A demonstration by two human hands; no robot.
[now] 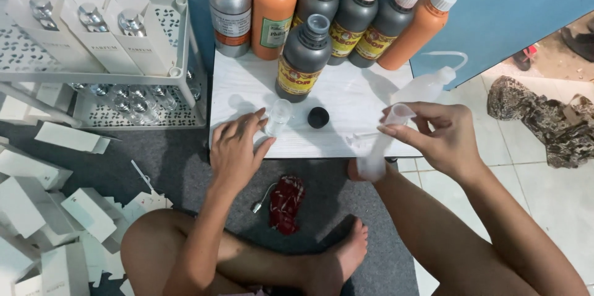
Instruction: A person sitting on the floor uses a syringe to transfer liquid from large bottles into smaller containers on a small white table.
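Between the thumb and fingertips of the left hand (235,147), a small clear glass vial (279,116) is steadied upright on the low white table (346,95), the fingers curled loosely round its near side. A small clear funnel (399,113) is pinched at its rim by the thumb and forefinger of the right hand (442,138), the remaining fingers half spread; whether the translucent item hanging below it is also gripped cannot be told. A loose black cap (318,117) is seen lying on the table between the two hands, just beside the vial. An uncapped dark grey bottle (304,57) is stood directly behind the vial, backed by a row of grey, orange and silver bottles against the blue wall. A white squeeze bottle (427,85) with a bent spout is laid near the table's right edge. White cartons are racked and scattered to the left.
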